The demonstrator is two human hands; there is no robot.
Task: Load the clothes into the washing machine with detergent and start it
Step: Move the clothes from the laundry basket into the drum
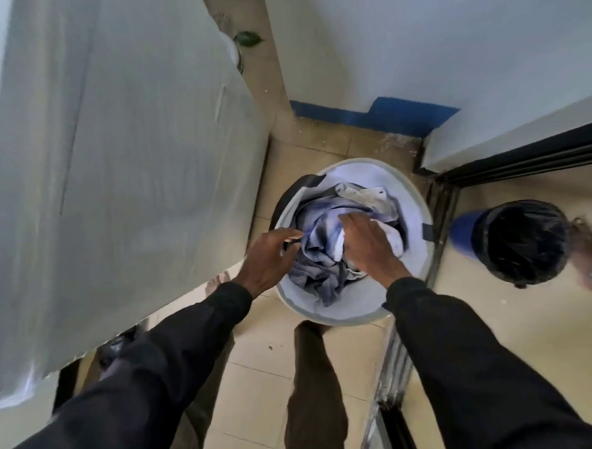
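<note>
So the washing machine [113,165], in plastic wrap, is on the left, and beside it the left hand [269,263] hovers at the laundry basket [343,306] rim, fingers spread and loosely bent, holding nothing. The clothes [319,237] are bunched in the basket on the floor with the right hand [371,244] laid on top, can't tell if it's actually gripping, and a black-lined bin [525,243] sits further right

Both arms are covered by long black sleeves of soft, matte fabric. The left sleeve [141,380] and the right sleeve [467,370] wrinkle along the forearm and end in plain cuffs at the wrist. The left hand [269,260] and right hand [367,244] are bare. The trouser leg [313,388] is dark brown and loosely creased.
</note>
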